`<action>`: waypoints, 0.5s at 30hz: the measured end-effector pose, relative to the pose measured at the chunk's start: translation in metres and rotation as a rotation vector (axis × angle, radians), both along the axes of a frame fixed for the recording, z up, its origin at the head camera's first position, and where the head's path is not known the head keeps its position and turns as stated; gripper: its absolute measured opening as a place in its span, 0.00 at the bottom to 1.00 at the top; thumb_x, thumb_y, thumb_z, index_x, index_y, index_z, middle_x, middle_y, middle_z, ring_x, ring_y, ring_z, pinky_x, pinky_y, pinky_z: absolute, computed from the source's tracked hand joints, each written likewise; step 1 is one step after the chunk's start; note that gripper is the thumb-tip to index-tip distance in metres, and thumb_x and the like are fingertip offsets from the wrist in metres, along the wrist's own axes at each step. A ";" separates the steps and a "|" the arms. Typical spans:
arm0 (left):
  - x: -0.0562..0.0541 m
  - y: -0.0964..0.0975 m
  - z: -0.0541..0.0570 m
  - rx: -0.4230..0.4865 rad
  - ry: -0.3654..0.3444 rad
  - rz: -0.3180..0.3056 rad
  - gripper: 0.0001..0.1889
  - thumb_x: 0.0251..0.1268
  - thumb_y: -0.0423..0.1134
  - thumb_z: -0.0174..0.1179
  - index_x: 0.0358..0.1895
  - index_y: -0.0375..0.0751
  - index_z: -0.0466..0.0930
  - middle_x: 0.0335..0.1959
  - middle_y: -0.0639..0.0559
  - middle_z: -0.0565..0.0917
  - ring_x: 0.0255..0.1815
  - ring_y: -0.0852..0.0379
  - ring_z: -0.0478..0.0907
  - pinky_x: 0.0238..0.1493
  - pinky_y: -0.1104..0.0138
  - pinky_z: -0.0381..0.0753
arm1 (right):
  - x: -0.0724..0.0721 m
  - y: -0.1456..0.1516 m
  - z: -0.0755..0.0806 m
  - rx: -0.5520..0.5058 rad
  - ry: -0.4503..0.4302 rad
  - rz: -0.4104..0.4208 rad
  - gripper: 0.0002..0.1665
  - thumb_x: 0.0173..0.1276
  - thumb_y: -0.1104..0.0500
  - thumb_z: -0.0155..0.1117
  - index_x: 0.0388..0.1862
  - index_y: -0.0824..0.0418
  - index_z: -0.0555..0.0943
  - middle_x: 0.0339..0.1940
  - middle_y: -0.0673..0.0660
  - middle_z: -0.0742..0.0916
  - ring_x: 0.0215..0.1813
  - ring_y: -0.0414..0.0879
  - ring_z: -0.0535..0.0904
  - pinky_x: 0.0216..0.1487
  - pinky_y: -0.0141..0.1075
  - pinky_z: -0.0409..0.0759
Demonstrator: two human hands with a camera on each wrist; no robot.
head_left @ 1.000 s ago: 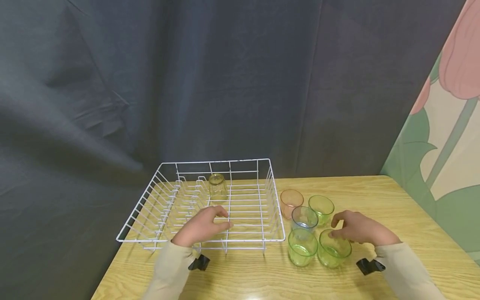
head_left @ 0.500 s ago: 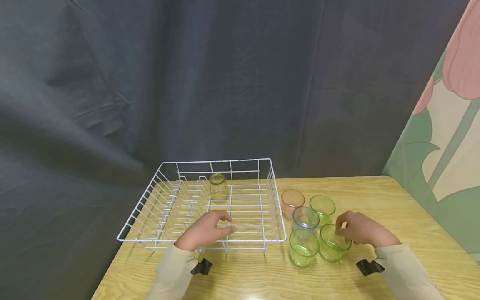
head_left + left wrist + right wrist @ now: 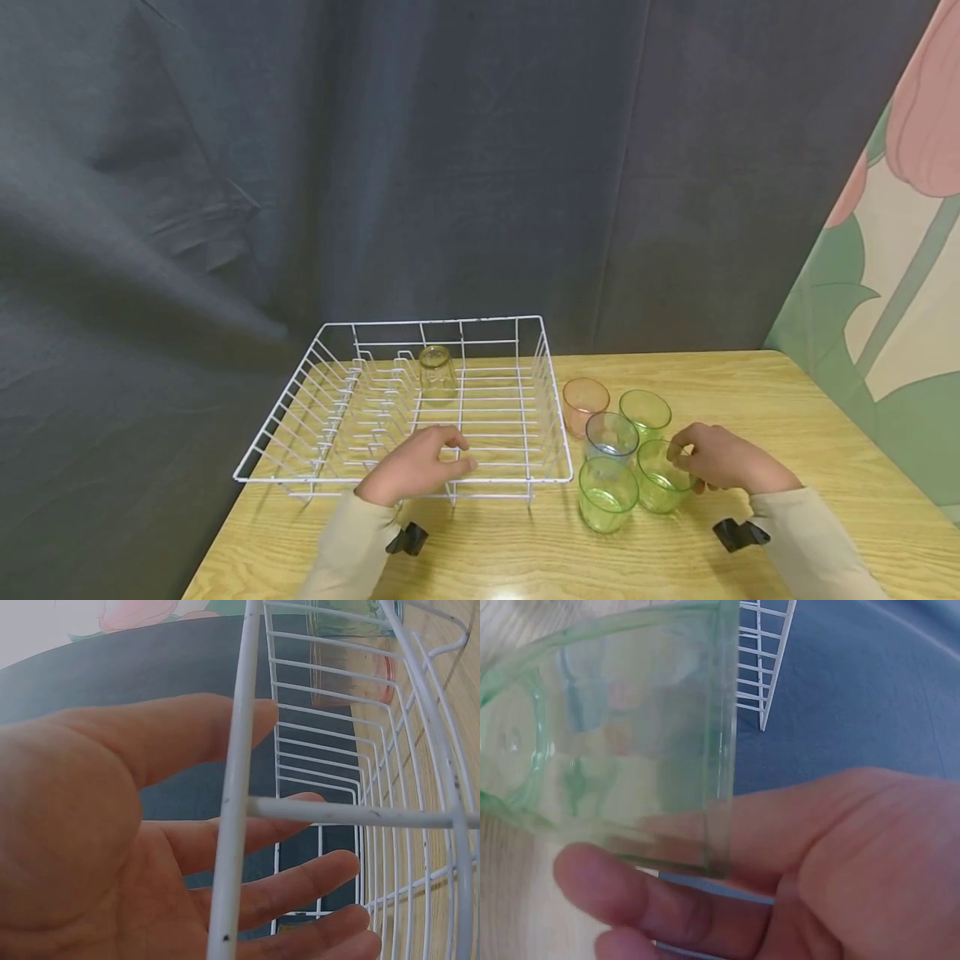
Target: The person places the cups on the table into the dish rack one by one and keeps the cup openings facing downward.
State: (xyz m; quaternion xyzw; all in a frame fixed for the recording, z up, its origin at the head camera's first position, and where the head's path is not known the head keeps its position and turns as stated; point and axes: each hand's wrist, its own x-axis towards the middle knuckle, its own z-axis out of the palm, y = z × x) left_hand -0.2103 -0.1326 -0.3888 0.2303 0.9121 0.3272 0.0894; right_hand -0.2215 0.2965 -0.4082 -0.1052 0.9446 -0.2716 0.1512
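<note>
My right hand [image 3: 723, 460] pinches the rim of a green glass [image 3: 662, 487] at its right side. In the right wrist view the wall of this green glass [image 3: 630, 742] lies between thumb and fingers. Beside it on the left is another green glass [image 3: 606, 500]. Behind them stand a blue glass [image 3: 611, 442], an orange glass [image 3: 585, 404] and a third green glass [image 3: 647, 412], partly hidden. My left hand [image 3: 420, 462] hovers over the front rim of a white dish rack [image 3: 495, 481], holding nothing. Its fingers [image 3: 300, 889] are spread and relaxed in the left wrist view.
One yellowish glass [image 3: 437, 375] sits upside down at the back of the rack. The wooden table [image 3: 720, 387] extends right of the glasses. A dark curtain [image 3: 465, 167] hangs behind, and a flower-patterned wall covering [image 3: 900, 333] is at the right.
My right hand has taken hold of the front right green glass, which has moved slightly back and left. The left hand has shifted a little forward and right.
</note>
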 end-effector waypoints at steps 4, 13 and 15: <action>0.003 0.001 0.001 -0.007 -0.015 0.001 0.21 0.69 0.49 0.61 0.54 0.35 0.80 0.59 0.39 0.81 0.63 0.39 0.75 0.63 0.45 0.73 | 0.001 0.001 -0.001 -0.007 0.004 0.013 0.14 0.71 0.66 0.58 0.50 0.74 0.81 0.22 0.54 0.82 0.21 0.47 0.78 0.22 0.38 0.73; 0.004 0.009 0.005 0.010 0.013 -0.005 0.24 0.77 0.54 0.50 0.56 0.36 0.80 0.56 0.44 0.83 0.59 0.45 0.78 0.60 0.49 0.76 | 0.002 0.003 0.006 -0.008 0.069 0.046 0.14 0.73 0.65 0.57 0.48 0.75 0.82 0.24 0.54 0.83 0.20 0.47 0.79 0.25 0.35 0.72; 0.004 0.012 0.006 0.015 0.023 -0.008 0.28 0.79 0.57 0.44 0.58 0.35 0.79 0.56 0.44 0.83 0.58 0.46 0.79 0.60 0.50 0.76 | 0.002 0.003 0.008 -0.007 0.077 0.046 0.14 0.73 0.66 0.57 0.49 0.75 0.82 0.26 0.54 0.84 0.20 0.48 0.80 0.26 0.35 0.72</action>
